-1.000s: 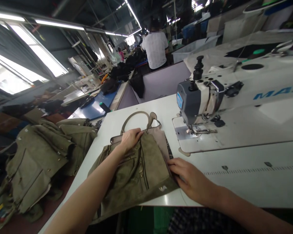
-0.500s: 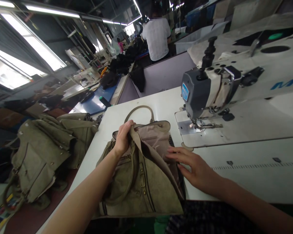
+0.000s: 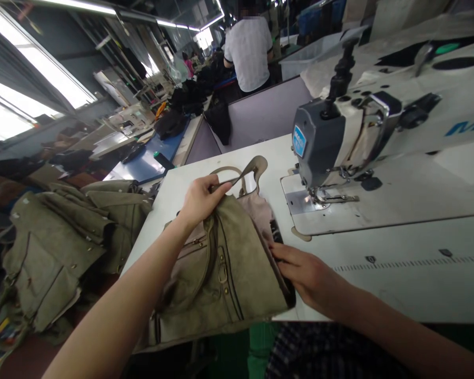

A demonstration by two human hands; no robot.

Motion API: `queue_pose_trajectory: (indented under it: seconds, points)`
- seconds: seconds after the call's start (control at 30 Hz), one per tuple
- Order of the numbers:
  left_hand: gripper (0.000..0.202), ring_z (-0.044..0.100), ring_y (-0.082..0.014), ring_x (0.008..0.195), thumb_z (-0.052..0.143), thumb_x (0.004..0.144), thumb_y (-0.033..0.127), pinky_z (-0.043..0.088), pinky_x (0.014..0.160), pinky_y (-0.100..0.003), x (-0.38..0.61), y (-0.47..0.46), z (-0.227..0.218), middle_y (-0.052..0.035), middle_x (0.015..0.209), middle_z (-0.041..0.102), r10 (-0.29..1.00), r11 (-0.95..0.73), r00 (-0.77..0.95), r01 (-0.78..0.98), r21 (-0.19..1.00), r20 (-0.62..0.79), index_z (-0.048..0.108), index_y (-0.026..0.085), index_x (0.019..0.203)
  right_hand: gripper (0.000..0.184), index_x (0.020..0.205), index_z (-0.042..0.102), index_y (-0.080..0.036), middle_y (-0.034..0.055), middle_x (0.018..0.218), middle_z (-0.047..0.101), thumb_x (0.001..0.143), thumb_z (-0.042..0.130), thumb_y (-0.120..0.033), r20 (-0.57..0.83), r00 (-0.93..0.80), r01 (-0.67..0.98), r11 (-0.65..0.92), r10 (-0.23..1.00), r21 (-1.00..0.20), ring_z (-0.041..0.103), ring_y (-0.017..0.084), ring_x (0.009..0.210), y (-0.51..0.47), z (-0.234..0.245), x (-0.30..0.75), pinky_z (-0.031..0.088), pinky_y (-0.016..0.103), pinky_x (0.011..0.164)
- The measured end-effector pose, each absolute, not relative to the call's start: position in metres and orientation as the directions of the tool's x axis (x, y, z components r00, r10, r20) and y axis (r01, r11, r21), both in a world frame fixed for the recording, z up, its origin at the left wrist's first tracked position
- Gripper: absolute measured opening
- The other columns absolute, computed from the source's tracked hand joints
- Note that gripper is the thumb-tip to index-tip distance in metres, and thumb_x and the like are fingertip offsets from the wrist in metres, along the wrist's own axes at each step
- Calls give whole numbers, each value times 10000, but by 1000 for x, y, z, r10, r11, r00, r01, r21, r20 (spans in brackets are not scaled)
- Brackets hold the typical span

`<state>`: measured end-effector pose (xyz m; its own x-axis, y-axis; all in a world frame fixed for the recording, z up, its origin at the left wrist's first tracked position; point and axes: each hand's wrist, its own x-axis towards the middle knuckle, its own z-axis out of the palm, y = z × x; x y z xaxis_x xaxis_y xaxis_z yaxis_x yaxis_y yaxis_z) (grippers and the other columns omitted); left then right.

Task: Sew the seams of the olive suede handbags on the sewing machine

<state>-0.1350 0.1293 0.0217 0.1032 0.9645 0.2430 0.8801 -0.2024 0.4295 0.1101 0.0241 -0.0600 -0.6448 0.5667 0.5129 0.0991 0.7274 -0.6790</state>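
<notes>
"Pinching something, the left hand [image 3: 203,200]?"

"Yep, thumb and fingers closed on the top edge of the olive bag [image 3: 247,258]."

"Bag's where?"

"On the white bench [image 3: 379,295], left of the sewing machine [image 3: 319,142], apart from it. Lower end hangs over the near edge."

"Right hand [image 3: 310,271]?"

"At the bag's right side edge, fingers partly tucked behind it. Touching; can't tell if it's gripping, fingertips are hidden."

"Bag details?"

"Pale pinkish lining [image 3: 258,208] shows along the right side. Strip with a rounded end [image 3: 256,164] curls up past the left hand. One handle [image 3: 210,252] droops down the front, beside a small buckle [image 3: 223,273]."

"Surroundings?"

"Pile of similar olive bags [image 3: 63,231] off to the left, beside the bench. Person in a white shirt [image 3: 248,52] farther back, facing away. Pale plastic bin [image 3: 306,62] right of that person."

"Needle area?"

"Presser foot [image 3: 319,199] is well right of the bag, not touching it."
</notes>
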Motion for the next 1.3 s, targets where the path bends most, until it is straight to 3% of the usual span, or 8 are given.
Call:
queue_pose_trajectory:
  seconds: [0.1, 0.27, 0.47, 0.57, 0.77, 0.93, 1.1, 1.3]
  points:
    - [225, 467, -174, 629, 577, 836, 348, 357, 609, -283, -126, 148, -8, -1, 647, 464, 978, -171, 140, 962, 214, 153, 477, 191, 709, 401, 1151, 632, -124, 152, 1250, 590, 852, 403, 11, 474, -617, 165, 692, 628, -703, 432, 222, 1296, 33, -64, 102, 394, 386, 1075]
    - [242, 511, -249, 1011, 437, 841, 125, 420, 877, -378, -113, 144, -46, -109, 1064, 551, 950, -311, 293, 927, 211, 111, 481, 177, 1072, 389, 1062, 670, -114, 159, 1187, 622, 828, 390, 21, 475, -621, 141, 685, 623, -714, 479, 240, 1254, 32, -65, 99, 426, 403, 1051]
    - [377, 496, -250, 1026, 469, 673, 16, 445, 899, -393, -108, 137, -39, -77, 1117, 535, 905, -401, 424, 870, 285, -21, 553, 205, 988, 467, 1158, 609, -76, 183, 1170, 611, 788, 363, 69, 494, -734, -48, 689, 467, -723, 403, 241, 1315, 12, -57, 102, 328, 424, 1116]
    - [295, 507, -254, 997, 576, 659, 94, 458, 879, -392, -100, 142, -34, -61, 1090, 519, 908, -367, 409, 879, 305, -88, 585, 206, 932, 367, 1168, 602, -64, 176, 1122, 627, 876, 397, 22, 507, -788, -70, 768, 348, -636, 395, 242, 1317, 18, -56, 100, 312, 410, 1127]
    - [338, 488, -294, 989, 638, 768, 512, 448, 827, -436, -81, 138, -32, -74, 1050, 503, 949, -274, 304, 928, 253, -87, 583, 199, 884, 266, 968, 657, -40, 184, 1017, 636, 946, 395, -77, 533, -714, 185, 856, 454, -482, 489, 262, 1209, 25, -60, 98, 425, 375, 1052]
    - [451, 472, -309, 1035, 643, 790, 524, 405, 866, -476, -78, 133, -40, -94, 1143, 504, 956, -278, 291, 944, 178, -48, 551, 212, 1102, 320, 951, 646, -87, 137, 904, 664, 921, 328, -67, 559, -683, 211, 860, 470, -465, 608, 254, 978, 7, -65, 109, 375, 516, 1060]
    - [355, 404, -327, 1147, 657, 794, 483, 263, 1021, -515, -80, 142, -43, -103, 1126, 499, 922, -381, 386, 909, 171, 1, 589, 175, 957, 320, 1086, 643, -118, 136, 1009, 665, 920, 372, -85, 494, -688, 228, 805, 532, -548, 598, 226, 1042, -7, -75, 119, 488, 358, 981]
    - [346, 482, -293, 1029, 739, 699, 438, 405, 891, -437, -83, 164, -46, -90, 1032, 522, 886, -406, 452, 863, 301, -102, 573, 163, 829, 305, 1034, 663, -109, 145, 996, 665, 939, 373, -107, 501, -654, 225, 778, 567, -586, 613, 233, 993, -9, -74, 114, 516, 346, 938]
